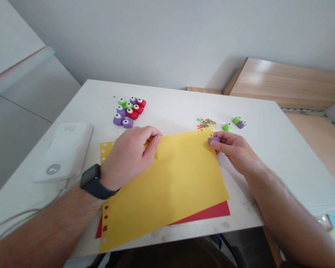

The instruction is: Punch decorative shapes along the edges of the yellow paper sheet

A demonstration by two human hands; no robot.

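Observation:
A yellow sheet of paper (184, 171) lies on the table with small shapes punched along its top and left edges. Under it, a red sheet (206, 214) peeks out at the front. My left hand (135, 152) pinches the top edge of the yellow paper between thumb and fingertips. At the top right corner of that sheet, my right hand (231, 149) grips a purple craft punch (213, 140), which sits on the paper's edge. Just behind the corner lies a small pile of red, green and orange paper cutouts (206, 123).
Several purple, red and green craft punches (130, 111) are grouped at the back left. More punches (236, 121) sit at the right, behind my right hand. A white box-shaped device (65, 149) with a cable stands at the left. Wooden boards (284, 78) are beyond the table.

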